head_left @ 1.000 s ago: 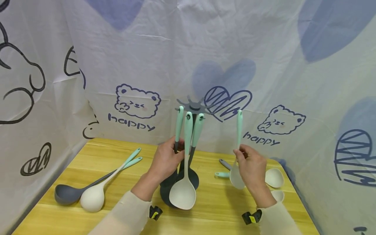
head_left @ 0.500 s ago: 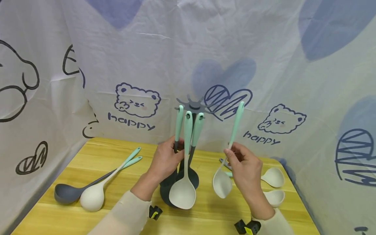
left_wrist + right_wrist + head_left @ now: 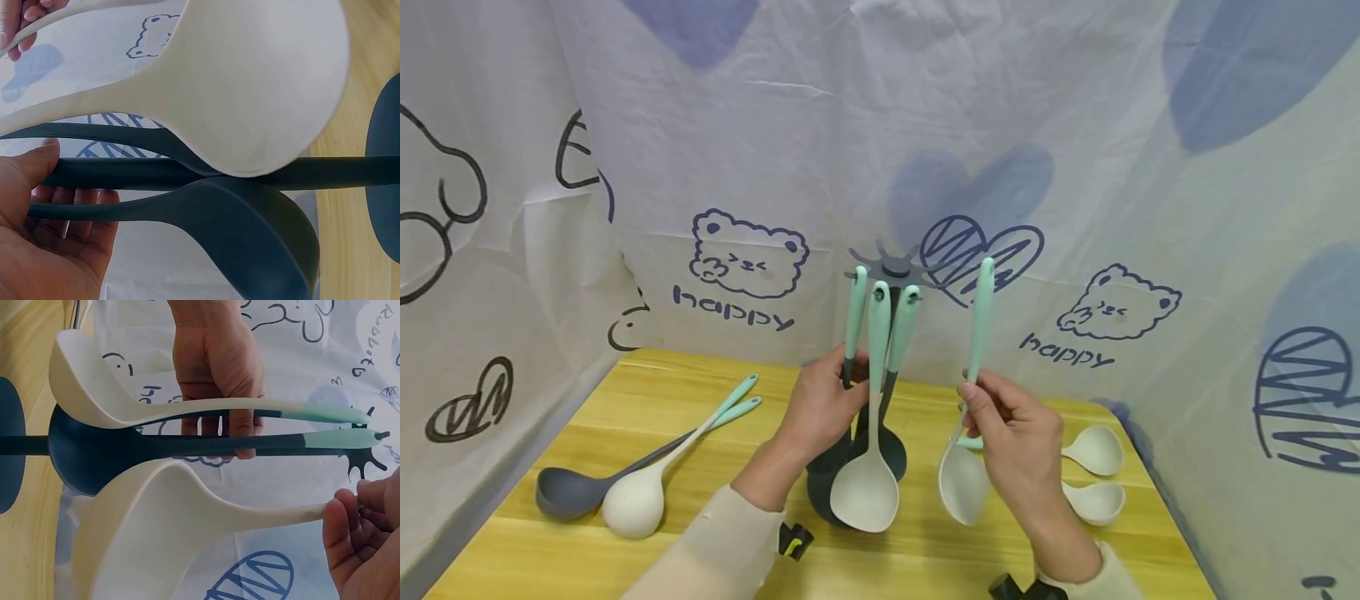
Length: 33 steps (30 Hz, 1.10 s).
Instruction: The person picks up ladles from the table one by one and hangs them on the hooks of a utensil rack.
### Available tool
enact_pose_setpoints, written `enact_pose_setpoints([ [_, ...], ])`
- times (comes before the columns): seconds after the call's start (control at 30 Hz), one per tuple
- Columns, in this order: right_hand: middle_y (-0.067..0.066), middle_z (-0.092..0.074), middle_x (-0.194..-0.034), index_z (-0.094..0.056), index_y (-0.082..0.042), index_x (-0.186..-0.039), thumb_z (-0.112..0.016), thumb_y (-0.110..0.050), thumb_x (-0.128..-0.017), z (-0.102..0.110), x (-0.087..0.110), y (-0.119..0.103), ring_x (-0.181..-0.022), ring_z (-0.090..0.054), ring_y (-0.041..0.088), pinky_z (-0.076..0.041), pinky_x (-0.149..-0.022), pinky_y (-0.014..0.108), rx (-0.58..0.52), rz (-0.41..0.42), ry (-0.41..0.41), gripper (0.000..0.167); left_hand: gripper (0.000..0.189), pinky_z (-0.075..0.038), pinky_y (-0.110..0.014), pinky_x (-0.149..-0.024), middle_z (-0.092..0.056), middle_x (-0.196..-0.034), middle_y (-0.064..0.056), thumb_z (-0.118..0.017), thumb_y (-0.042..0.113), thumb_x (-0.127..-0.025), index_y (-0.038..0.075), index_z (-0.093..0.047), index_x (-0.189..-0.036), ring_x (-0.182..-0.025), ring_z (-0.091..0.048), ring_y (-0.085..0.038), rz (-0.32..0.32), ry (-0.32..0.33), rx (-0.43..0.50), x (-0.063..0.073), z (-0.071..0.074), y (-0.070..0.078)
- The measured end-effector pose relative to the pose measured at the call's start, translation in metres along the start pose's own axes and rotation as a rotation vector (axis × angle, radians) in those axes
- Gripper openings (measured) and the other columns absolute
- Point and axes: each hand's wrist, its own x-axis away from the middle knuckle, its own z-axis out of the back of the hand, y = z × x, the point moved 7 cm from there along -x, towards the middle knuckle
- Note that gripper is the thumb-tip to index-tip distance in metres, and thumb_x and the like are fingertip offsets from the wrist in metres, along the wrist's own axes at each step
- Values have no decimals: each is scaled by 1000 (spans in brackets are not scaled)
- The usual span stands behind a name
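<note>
A dark utensil stand (image 3: 897, 268) with a ring of hooks on top stands mid-table. From its hooks hang a white ladle (image 3: 865, 496) with a mint handle and two dark, mint-handled utensils, one of them a ladle (image 3: 250, 231). My left hand (image 3: 822, 408) grips the stand's post (image 3: 119, 173), thumb on the near side and fingers behind. To the stand's right, my right hand (image 3: 1018, 442) pinches another white ladle (image 3: 964, 487) by its stem, between thumb and fingers. That ladle is off the table, its mint handle up and its bowl down, apart from the stand.
On the left of the wooden table (image 3: 722, 558) lie a dark ladle (image 3: 567, 494) and a white ladle (image 3: 634, 507), their handles crossing. Two white utensil heads (image 3: 1097, 452) lie on the right, partly hidden by my right arm. A printed cloth hangs behind.
My right hand has moved left with the white ladle, closer to the stand, and the ladle's bowl has swung left and lower. The left hand stays on the post.
</note>
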Motion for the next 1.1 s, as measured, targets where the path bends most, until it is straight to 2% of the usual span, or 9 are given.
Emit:
enact_pose_setpoints([
  [0.23,5,-70,-71,-82,-6,-106,-74,-6,-99,-4,5,3,-59,-63,10,-53,-52,20,34,-31,-47,11,15,-62,-44,-84,-78,-104,-5,-77,13,-95,16,-73,-110,-98,-73,-24,1,-3,1,-1,0,0],
  [0.57,2,-67,-68,-82,-8,-106,-73,-6,-99,-6,9,2,-56,-61,14,-51,-50,19,62,8,-70,11,17,-61,-43,-83,-78,-103,-4,-76,11,-95,16,-73,-111,-98,-73,-24,1,-1,6,0,0,-1],
  [0.9,2,-67,-69,-82,-9,-107,-72,-7,-100,-10,9,3,-57,-58,5,-50,-50,19,62,22,-82,12,17,-59,-41,-81,-78,-100,-2,-77,13,-94,17,-74,-110,-95,-73,-21,-25,6,20,-1,0,0],
  [1.1,2,-67,-69,-81,-9,-109,-72,-8,-100,-12,7,7,-56,-59,9,-50,-49,20,60,10,-94,13,17,-60,-42,-82,-78,-100,-2,-78,13,-94,17,-74,-110,-96,-73,-22,-27,8,14,-1,0,1],
])
